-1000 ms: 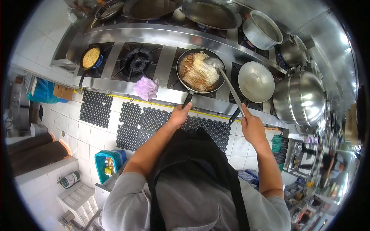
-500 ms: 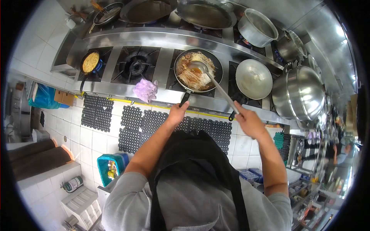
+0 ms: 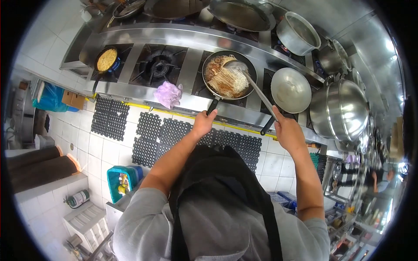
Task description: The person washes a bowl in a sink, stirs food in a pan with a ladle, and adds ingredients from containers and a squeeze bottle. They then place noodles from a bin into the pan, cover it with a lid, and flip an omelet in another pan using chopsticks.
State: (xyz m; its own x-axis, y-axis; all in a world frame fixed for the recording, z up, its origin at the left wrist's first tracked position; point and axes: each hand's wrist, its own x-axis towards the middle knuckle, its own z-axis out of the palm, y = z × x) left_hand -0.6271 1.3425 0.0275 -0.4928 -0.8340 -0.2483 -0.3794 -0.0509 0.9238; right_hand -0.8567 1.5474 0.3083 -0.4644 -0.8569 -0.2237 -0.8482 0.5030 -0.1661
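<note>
My left hand [image 3: 203, 123] is closed around the black handle of a frying pan [image 3: 204, 82], which sits over a burner. Noodles [image 3: 226, 82] fill the pan, with brown sauce and darker pieces at the left. In my right hand [image 3: 288, 132] is the long handle of a metal ladle [image 3: 260, 92]. The ladle's bowl rests at the upper right of the noodles. A purple crumpled cloth [image 3: 168, 94] lies on the stove's front edge, left of the pan. To the right stands a wide pale wok [image 3: 291, 90], its black handle close to my right hand.
A small pan [image 3: 99, 68] with a yellow omelette sits over a blue flame at far left, beside a bare burner [image 3: 157, 67]. Large pans and a pot [image 3: 298, 32] line the back. Stacked steel bowls [image 3: 337, 108] stand right. Perforated black mats [image 3: 176, 135] cover part of the floor.
The ladle's bowl has moved from the middle of the pan to its upper right. Sauce now covers more of the noodles. My left hand keeps its hold on the handle.
</note>
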